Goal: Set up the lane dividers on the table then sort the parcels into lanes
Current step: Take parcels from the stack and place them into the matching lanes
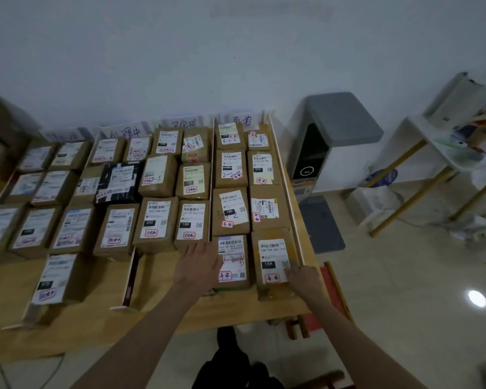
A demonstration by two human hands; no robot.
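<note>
Two hands at the table's five o'clock corner; left hand, fingers straight, touches one parcel; right hand grips the neighbouring parcel.

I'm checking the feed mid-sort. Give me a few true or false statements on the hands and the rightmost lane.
1. Both hands are at the near end of the rightmost lane. True: the left hand lies against a parcel and the right hand touches the neighbouring parcel.
2. The right hand lifts a parcel off the table. False: that parcel rests on the table.
3. The rightmost lane holds two columns of parcels. True.
4. A black parcel lies in the rightmost lane. False: the black parcel lies two lanes further left.
5. The grey bin stands on the table. False: it stands on the floor, right of the table.
</note>
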